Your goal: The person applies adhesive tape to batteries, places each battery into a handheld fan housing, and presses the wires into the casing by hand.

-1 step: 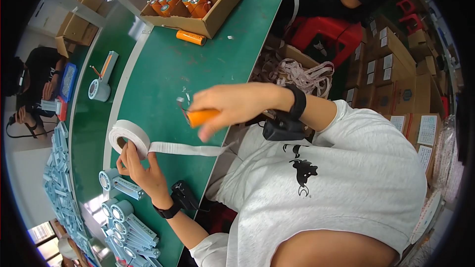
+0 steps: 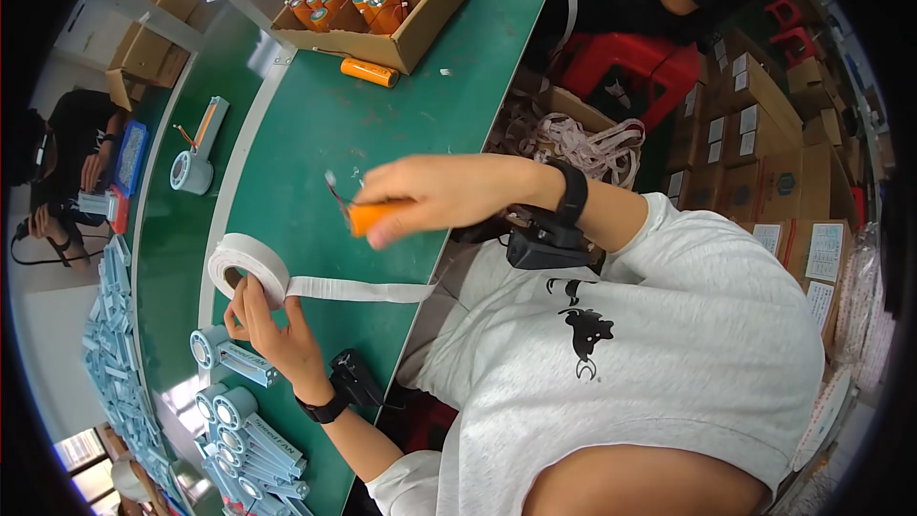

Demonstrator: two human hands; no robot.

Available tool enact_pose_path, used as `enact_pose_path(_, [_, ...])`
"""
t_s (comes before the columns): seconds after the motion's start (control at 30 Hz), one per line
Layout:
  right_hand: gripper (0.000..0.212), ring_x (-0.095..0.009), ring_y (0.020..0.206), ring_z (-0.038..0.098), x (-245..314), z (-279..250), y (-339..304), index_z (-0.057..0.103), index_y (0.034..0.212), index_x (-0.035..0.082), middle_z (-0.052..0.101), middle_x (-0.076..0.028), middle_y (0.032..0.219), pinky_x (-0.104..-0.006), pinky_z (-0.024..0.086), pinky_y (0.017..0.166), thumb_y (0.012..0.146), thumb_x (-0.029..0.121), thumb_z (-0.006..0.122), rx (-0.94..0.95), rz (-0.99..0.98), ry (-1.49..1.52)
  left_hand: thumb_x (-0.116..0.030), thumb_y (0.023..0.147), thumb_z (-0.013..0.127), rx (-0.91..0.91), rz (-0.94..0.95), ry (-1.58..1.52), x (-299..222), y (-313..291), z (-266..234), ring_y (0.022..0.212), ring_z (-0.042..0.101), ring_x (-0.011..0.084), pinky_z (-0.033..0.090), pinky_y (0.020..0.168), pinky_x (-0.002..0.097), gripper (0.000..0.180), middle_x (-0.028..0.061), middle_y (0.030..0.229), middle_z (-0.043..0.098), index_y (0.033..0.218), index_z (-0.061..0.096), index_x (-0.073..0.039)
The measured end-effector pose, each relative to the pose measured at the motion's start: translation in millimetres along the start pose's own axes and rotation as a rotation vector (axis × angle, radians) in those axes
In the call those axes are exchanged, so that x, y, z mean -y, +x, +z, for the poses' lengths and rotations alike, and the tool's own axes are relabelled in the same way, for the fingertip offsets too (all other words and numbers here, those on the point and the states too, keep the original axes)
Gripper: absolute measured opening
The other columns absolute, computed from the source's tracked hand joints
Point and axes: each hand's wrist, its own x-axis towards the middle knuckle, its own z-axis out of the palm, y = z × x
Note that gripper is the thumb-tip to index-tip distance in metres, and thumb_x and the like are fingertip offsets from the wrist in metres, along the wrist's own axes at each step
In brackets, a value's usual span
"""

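Note:
My right hand (image 2: 425,196) is closed round an orange cylindrical battery (image 2: 380,217), raised over the green table. A thin lead with a small pale connector trails from the battery's end. On the left, my left hand (image 2: 279,339) grips the near side of a roll of white tape (image 2: 250,260), some fingertips at its core and the thumb by the unwound strip. That loose strip (image 2: 358,290) runs right across the table to its edge by my body. Light-blue fan housings (image 2: 239,358) lie just below my left hand.
A cardboard box (image 2: 420,43) of orange batteries stands at the back, with one loose battery (image 2: 369,73) before it. More blue fan housings (image 2: 253,449) are piled lower left. One fan with a battery (image 2: 196,158) lies beyond the metal rail. A red stool (image 2: 635,72) stands right of the table.
My right hand has shifted slightly up and left, carrying the battery, which is now turned more level. The left hand and tape roll stay almost where they were.

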Motion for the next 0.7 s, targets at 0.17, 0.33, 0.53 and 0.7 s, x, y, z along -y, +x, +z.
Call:
enact_pose_path(0.17, [0.031, -0.01, 0.066, 0.053, 1.7, 11.4, 52.1, 0.061, 0.087, -0.005, 0.057, -0.006, 0.076, -0.0243, 0.041, 0.058, 0.078, 0.023, 0.068, -0.327, -0.021, 0.29, -0.004, 0.069, 0.065, -0.047, 0.117, 0.003, -2.6, 0.2, 2.1, 0.105, 0.051, 0.0262, 0.021, 0.097, 0.0438, 0.043, 0.0135, 0.106, 0.057, 0.11, 0.052, 0.002])
enact_pose_path(0.33, [0.025, -0.011, 0.067, 0.051, 8.6, 41.9, 92.5, 0.064, 0.077, -0.006, 0.056, -0.006, 0.077, -0.0239, 0.041, 0.059, 0.076, 0.019, 0.069, -0.498, -0.047, 0.315, -0.004, 0.069, 0.065, 0.015, 0.164, 0.074, -12.0, 4.1, -0.8, 0.102, 0.052, 0.0263, 0.022, 0.095, 0.0441, 0.041, 0.0135, 0.104, 0.057, 0.108, 0.054, 0.001])
enact_pose_path(0.53, [0.024, -0.01, 0.07, 0.049, 7.5, 64.6, 105.8, 0.062, 0.08, -0.006, 0.054, -0.006, 0.076, -0.0242, 0.042, 0.062, 0.078, 0.017, 0.066, -0.644, 0.016, 0.277, -0.006, 0.072, 0.065, -0.007, 0.038, 0.088, -29.0, 5.5, 3.8, 0.093, 0.053, 0.0241, 0.025, 0.089, 0.0418, 0.035, 0.0104, 0.092, 0.059, 0.105, 0.056, 0.0])
enact_pose_path(0.7, [0.023, -0.009, 0.072, 0.048, 3.9, 69.2, 114.8, 0.053, 0.089, -0.005, 0.052, -0.005, 0.078, -0.0244, 0.041, 0.062, 0.081, 0.015, 0.062, -0.901, 0.08, 0.817, -0.009, 0.074, 0.066, -0.012, -0.217, 0.11, -27.1, 4.9, 8.0, 0.087, 0.053, 0.0227, 0.027, 0.085, 0.0385, 0.031, 0.007, 0.087, 0.059, 0.102, 0.058, 0.0])
